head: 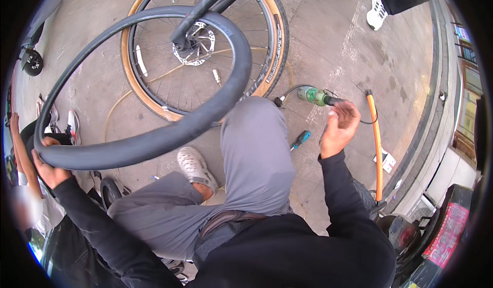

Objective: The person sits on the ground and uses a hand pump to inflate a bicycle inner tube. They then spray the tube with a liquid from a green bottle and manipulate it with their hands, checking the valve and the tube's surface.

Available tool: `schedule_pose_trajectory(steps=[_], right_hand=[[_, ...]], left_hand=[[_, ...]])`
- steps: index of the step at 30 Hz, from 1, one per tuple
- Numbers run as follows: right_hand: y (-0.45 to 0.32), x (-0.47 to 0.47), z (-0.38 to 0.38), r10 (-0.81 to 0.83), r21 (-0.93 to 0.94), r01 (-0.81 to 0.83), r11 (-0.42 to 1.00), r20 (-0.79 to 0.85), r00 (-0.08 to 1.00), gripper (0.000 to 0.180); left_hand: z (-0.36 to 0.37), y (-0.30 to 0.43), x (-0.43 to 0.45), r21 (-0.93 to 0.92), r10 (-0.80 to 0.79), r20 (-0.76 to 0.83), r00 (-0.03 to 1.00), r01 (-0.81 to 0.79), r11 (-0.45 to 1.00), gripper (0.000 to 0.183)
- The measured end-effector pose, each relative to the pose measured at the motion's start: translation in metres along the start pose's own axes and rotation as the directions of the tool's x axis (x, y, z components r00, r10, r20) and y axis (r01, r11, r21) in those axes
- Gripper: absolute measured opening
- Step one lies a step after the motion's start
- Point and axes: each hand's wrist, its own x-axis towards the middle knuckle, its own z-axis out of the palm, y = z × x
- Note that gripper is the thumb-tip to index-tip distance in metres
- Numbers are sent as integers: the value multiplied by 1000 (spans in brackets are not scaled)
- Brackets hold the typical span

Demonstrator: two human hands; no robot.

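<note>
My left hand (52, 164) grips the left end of a dark grey, inflated bicycle inner tube (154, 141). The ring hangs across my view, passing in front of a bicycle wheel (278, 45) with a tan-wall tyre. Its far side crosses the black fork (204, 8), near the disc brake rotor (210, 41). Raised over the floor to the right of my knee, my right hand (341, 128) has its fingers apart and holds nothing. Just beyond it lies a green bottle-shaped object (316, 96) with a black end. A screwdriver (301, 139) with a teal handle lies between that hand and my knee.
A white tyre lever (141, 61) and a thin yellowish hose (115, 105) with a metal coupling (216, 75) lie around the wheel. An orange floor pump (374, 134) is at right, near a kerb (431, 145). Another person's shoe (376, 13) stands top right; a person (42, 203) is at left.
</note>
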Motion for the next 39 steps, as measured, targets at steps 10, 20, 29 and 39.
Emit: schedule_pose_trajectory(steps=[10,20,29,39], right_hand=[[155,58,29,204,143,-161,976,-369,907,81],[-212,67,-84,-333,84,354,932,-197,922,30],[-161,-103,-29,329,-331,-173,928,501,800,36],[-176,-159,14,485,-434,-307,847,394,781,27]], left_hand=[[159,-278,-145,51,-210,-124,970,218,975,62],[108,-263,-40,146,-353,-82,932,362,921,61],[107,-355,-23,238,-775,184,605,737,632,76],[106,-424,-45,-12,-762,219,609,783,622,70]])
